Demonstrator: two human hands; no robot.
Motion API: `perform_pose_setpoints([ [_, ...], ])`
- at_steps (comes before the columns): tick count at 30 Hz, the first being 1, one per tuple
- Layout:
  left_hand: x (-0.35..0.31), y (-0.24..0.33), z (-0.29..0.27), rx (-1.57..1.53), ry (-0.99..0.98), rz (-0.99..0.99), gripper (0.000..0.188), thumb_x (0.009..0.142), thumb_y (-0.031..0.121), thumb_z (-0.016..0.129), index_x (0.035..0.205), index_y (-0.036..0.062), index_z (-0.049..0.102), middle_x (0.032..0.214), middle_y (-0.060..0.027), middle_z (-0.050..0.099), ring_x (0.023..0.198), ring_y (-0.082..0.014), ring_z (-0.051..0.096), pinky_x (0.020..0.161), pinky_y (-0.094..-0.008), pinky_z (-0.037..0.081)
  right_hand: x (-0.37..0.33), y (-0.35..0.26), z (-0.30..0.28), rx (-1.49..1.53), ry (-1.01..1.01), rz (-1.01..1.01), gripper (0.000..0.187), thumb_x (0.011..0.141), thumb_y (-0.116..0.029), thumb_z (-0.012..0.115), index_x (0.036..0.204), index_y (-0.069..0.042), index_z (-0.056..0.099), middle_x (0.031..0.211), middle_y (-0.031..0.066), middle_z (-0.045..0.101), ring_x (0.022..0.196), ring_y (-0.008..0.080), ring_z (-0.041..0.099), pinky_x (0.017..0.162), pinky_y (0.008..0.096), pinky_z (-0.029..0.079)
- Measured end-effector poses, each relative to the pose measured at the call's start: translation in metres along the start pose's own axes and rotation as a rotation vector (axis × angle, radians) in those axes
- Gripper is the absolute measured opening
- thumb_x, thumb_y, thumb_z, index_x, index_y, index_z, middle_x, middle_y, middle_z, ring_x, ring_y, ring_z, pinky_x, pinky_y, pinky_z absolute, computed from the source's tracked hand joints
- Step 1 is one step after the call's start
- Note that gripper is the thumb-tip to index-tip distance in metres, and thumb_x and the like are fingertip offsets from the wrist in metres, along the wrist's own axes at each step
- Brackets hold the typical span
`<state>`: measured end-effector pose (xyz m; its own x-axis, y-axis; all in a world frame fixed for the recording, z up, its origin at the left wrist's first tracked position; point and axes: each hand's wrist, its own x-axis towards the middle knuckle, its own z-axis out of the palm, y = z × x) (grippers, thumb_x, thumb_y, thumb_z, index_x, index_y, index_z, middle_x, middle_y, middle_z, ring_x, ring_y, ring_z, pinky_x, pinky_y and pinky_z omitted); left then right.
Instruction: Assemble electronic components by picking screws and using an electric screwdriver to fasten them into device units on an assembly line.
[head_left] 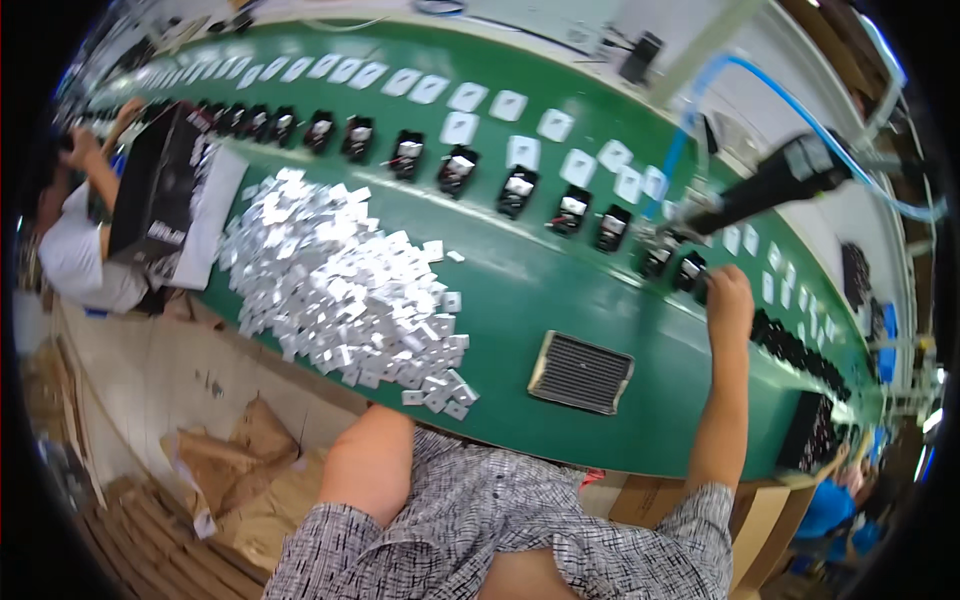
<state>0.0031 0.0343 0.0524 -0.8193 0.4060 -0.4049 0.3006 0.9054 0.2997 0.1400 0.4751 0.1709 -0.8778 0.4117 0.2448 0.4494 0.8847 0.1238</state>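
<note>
My right hand [730, 292] reaches across the green table to the row of small black plastic housings. Its fingers are bent and closed at a black housing [692, 271], partly hidden by the hand. Just left of it, another black housing [657, 260] sits below the tip of a black power screwdriver [765, 188]. Further left along the row stand more housings with silvery metal parts inside, such as one housing [612, 229]. My left arm [370, 462] bends at the table's near edge, and its hand is out of sight.
A heap of small silvery metal plates [340, 280] covers the left of the table. A ribbed grey panel [583, 372] lies near the front edge. White cards [468, 97] line the far side. A black box [160, 190] stands left, beside another person [75, 240]. A blue hose [780, 95] arches overhead.
</note>
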Motion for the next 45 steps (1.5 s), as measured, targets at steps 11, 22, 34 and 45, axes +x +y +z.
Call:
perform_pose_setpoints([
  [11, 0.023, -0.045, 0.060, 2.692, 0.114, -0.091, 0.082, 0.098, 0.073, 0.012, 0.160, 0.0251, 0.035, 0.164, -0.0068, 0.036, 0.153, -0.0308, 0.029, 0.122, -0.0562, 0.028, -0.019, -0.267, -0.009, 0.741, 0.008, -1.045, 0.019, 0.092, -0.007, 0.065, 0.110, -0.005, 0.070, 0.121, 0.0074, 0.071, 0.101, 0.0246, 0.068, 0.084, 0.0347, 0.055],
  [22, 0.026, -0.079, 0.097, 2.669, 0.206, -0.186, 0.081, 0.098, 0.072, 0.009, 0.161, 0.0264, 0.030, 0.166, -0.0062, 0.032, 0.154, -0.0296, 0.027, 0.123, -0.0579, 0.025, 0.001, -0.299, 0.006, 0.404, 0.063, -1.361, 0.028, 0.094, -0.015, 0.063, 0.121, -0.009, 0.064, 0.117, 0.0025, 0.063, 0.095, 0.0214, 0.062, 0.082, 0.0333, 0.051],
  [34, 0.033, -0.095, 0.140, 2.601, 0.413, -0.133, 0.079, 0.099, 0.071, 0.007, 0.162, 0.0277, 0.026, 0.167, -0.0056, 0.029, 0.155, -0.0284, 0.024, 0.123, -0.0596, 0.023, -0.036, -0.146, 0.007, 0.498, -0.269, 0.049, 0.034, 0.082, -0.009, 0.074, 0.115, -0.008, 0.069, 0.097, 0.0117, 0.066, 0.068, 0.0279, 0.062, 0.063, 0.0393, 0.052],
  [45, 0.001, -0.058, 0.080, -0.002, 0.098, 0.102, 0.072, 0.102, 0.060, 0.029, 0.161, 0.0193, 0.032, 0.166, -0.0091, 0.032, 0.154, -0.0289, 0.026, 0.127, -0.0492, 0.017, -0.073, -0.086, 0.001, 0.584, 0.008, 0.100, 0.013, 0.085, -0.010, 0.077, 0.097, -0.004, 0.075, 0.099, 0.0108, 0.070, 0.073, 0.0271, 0.065, 0.067, 0.0376, 0.053],
])
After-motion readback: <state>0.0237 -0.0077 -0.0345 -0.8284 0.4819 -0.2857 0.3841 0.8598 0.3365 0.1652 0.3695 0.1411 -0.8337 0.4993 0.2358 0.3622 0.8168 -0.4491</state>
